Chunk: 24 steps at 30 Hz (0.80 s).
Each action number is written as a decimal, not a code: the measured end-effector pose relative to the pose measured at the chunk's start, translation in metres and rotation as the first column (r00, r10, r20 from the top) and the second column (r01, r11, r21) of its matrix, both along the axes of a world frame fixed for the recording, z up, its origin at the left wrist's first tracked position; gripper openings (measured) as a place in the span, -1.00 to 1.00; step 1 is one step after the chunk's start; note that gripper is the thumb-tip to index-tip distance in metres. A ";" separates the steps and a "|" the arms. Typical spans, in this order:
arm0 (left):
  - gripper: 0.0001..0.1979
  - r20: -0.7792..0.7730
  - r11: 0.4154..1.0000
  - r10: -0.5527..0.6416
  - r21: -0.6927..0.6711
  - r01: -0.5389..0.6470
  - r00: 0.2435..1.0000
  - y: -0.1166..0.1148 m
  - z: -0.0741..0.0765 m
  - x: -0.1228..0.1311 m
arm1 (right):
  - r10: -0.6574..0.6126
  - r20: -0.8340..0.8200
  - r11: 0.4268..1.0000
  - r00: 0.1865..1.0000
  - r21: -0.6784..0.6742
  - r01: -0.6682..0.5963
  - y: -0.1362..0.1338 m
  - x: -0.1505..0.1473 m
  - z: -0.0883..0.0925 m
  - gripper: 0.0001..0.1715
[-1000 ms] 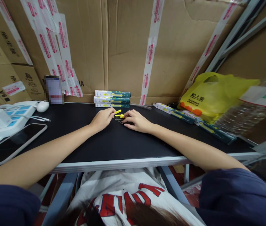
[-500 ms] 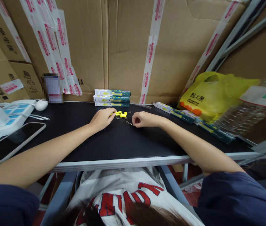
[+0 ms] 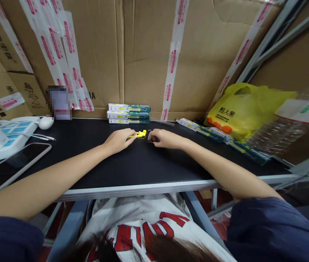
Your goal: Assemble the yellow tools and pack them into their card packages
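My left hand is closed on a small yellow plastic tool with a thin wire along it; the fingers cover part of its shaft. Just to the right, my right hand is pinched on a thin pale line whose loose part shows at the fingertips. A narrow gap separates the two hands above the black tabletop. Past the right fingertips lies a tiny coiled piece, too small to name.
Slim printed boxes are stacked behind my hands. More boxes, a yellow plastic bag and a large clear bottle stand right. A phone and a power strip lie left. Cardboard walls the back.
My right hand has moved slightly left, closer to the yellow tool, and the line at its fingertips has shifted with it. My left hand has turned a little around the tool.
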<state>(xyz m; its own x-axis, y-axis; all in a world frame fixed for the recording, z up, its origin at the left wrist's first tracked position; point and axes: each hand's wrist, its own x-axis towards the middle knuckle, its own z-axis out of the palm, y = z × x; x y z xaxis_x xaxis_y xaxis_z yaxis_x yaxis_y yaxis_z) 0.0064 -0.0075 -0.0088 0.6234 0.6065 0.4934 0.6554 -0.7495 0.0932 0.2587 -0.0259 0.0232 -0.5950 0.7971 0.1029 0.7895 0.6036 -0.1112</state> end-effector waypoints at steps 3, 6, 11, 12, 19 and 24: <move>-0.68 -0.029 1.000 0.000 0.011 0.001 1.000 0.000 -0.001 0.000 | 0.001 0.003 0.998 1.000 -0.062 -0.001 -0.001 0.001 0.003 -0.56; -0.68 -0.047 1.000 0.002 0.013 -0.001 0.999 0.001 -0.001 0.000 | 0.000 0.038 0.997 0.999 -0.077 0.003 -0.005 0.002 0.007 -0.55; -0.66 -0.043 1.000 -0.003 0.002 0.003 0.999 0.000 -0.002 -0.001 | 0.002 0.117 0.995 0.993 -0.103 0.010 -0.014 0.006 0.017 -0.56; -0.66 -0.043 1.000 -0.002 -0.003 0.001 0.999 -0.001 -0.001 -0.001 | -0.003 0.134 0.994 0.991 -0.106 0.017 -0.015 0.007 0.019 -0.58; -0.66 -0.021 1.000 -0.009 -0.016 0.009 1.000 -0.005 0.002 0.000 | -0.047 0.224 0.995 0.973 -0.075 0.065 -0.021 0.007 0.018 -0.55; -0.67 -0.015 1.000 -0.022 -0.005 0.022 1.000 -0.005 0.002 0.000 | 0.027 0.147 0.999 0.989 -0.040 -0.022 -0.017 0.005 0.013 -0.60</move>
<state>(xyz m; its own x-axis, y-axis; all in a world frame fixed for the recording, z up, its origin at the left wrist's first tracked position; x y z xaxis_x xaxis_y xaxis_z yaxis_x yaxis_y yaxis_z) 0.0068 -0.0129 -0.0067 0.6438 0.5950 0.4811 0.6402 -0.7632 0.0872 0.2639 -0.0427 0.0361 -0.6208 0.7837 -0.0180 0.7839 0.6206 -0.0178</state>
